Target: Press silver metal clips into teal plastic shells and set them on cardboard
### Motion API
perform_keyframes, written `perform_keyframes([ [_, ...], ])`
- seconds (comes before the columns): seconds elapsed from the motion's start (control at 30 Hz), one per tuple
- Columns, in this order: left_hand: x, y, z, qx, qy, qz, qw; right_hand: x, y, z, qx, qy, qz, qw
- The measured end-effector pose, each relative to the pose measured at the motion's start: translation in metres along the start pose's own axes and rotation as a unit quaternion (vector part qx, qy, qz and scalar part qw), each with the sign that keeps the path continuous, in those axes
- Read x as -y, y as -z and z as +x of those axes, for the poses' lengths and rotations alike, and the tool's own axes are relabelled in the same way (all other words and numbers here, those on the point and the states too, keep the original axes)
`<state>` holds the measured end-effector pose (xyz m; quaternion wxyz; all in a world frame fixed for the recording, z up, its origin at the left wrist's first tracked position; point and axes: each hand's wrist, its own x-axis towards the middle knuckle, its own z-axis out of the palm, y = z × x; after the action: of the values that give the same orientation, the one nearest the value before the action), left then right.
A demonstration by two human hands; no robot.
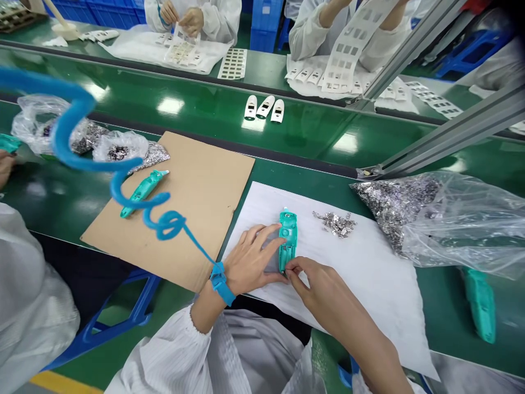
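Observation:
A teal plastic housing [288, 241] lies open side up on a white foam sheet [328, 295], its moulded inside showing. My left hand [252, 260] steadies it from the left, fingertips on its upper part and the thumb near its lower end. A blue wrist strap [221, 283] with a coiled cord circles my left wrist. My right hand [314, 279] pinches at the housing's lower end, where a small metal piece [284, 272] barely shows between the fingertips. To the upper right of the housing lies a loose pile of small metal pieces [339, 224].
A clear bag of metal pieces [410, 208] lies right, near another teal housing [479, 306]. Cardboard [197, 208] on the left bears a teal housing [143, 191]. The blue coiled cord [82, 158] hangs across the left. White shells [264, 106] sit on the green belt [197, 109]; co-workers sit beyond.

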<state>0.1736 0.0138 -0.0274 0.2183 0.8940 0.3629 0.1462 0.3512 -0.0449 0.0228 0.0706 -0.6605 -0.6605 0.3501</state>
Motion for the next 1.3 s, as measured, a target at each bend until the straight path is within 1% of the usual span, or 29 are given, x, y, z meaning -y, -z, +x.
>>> perform_keyframes([
  [0.13,0.0,0.0,0.0,0.0,0.001,0.002,1.0,-0.005,-0.004,0.0,-0.025,0.032,-0.019,0.999],
  [0.27,0.0,-0.001,0.0,0.001,0.002,0.008,1.0,-0.012,-0.014,-0.001,-0.053,0.077,-0.057,0.994],
  [0.43,0.0,0.0,0.0,0.004,0.0,0.018,1.0,-0.02,-0.029,-0.006,-0.104,0.099,-0.082,0.986],
  [0.63,0.0,0.001,0.0,0.006,-0.002,0.018,1.0,-0.028,-0.037,-0.011,-0.129,0.123,-0.073,0.981],
  [0.87,0.001,-0.002,0.0,0.0,-0.006,0.02,1.0,-0.033,-0.038,-0.015,-0.147,0.142,-0.093,0.974],
  [1.0,0.001,-0.003,0.0,-0.008,-0.01,0.019,1.0,-0.034,-0.036,-0.015,-0.182,0.184,-0.111,0.959],
  [1.07,0.001,-0.002,0.0,-0.012,-0.013,0.019,1.0,-0.034,-0.034,-0.014,-0.19,0.201,-0.114,0.954],
  [1.17,0.002,-0.002,0.0,-0.012,-0.015,0.018,1.0,-0.034,-0.031,-0.013,-0.186,0.201,-0.101,0.956],
  [1.3,0.002,-0.003,0.0,-0.011,-0.014,0.015,1.0,-0.033,-0.026,-0.013,-0.185,0.193,-0.058,0.962],
])
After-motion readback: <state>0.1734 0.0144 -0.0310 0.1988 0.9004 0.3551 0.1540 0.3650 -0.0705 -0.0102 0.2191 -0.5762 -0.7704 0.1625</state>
